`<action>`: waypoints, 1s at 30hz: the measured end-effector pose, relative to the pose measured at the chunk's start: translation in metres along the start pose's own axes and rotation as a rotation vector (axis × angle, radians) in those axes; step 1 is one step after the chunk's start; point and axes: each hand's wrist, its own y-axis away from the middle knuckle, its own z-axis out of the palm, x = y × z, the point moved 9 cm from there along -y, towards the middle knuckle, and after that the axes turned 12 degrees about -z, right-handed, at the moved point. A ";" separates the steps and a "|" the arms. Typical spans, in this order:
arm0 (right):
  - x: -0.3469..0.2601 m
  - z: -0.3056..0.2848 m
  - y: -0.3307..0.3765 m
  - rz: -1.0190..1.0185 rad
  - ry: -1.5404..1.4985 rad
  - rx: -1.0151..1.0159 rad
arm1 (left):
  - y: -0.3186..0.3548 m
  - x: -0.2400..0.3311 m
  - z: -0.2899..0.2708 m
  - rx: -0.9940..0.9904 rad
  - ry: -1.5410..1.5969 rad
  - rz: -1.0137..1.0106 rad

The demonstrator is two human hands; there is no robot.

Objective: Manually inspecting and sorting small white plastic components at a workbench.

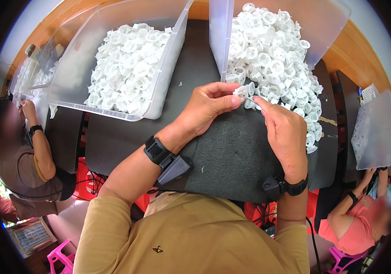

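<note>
Well in from the tabletop's [195, 59] near edge, a white piece [239, 93] is clamped between the left hand's [211, 106] thumb and forefinger, a thin tool [251, 99] in the right hand [286, 125]

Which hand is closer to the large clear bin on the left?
Left. The left hand is right of the large clear bin, apart from it; the right hand is farther right, beyond the left hand.

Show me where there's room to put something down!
The mat between the left hand and right hand is mostly bare, bar a tiny scrap. So is the table strip between the left bin and right bin. Crowded: beyond and right of the right hand, where white parts spill from that bin.
</note>
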 end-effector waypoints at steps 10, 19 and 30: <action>-0.007 0.002 -0.001 -0.039 0.076 -0.003 | 0.000 0.000 0.001 0.009 -0.008 -0.003; 0.004 0.010 0.000 0.070 -0.155 -0.083 | 0.000 -0.001 -0.001 0.005 0.028 0.001; 0.000 0.012 0.002 0.054 -0.016 -0.042 | 0.000 0.003 0.002 0.056 -0.106 0.111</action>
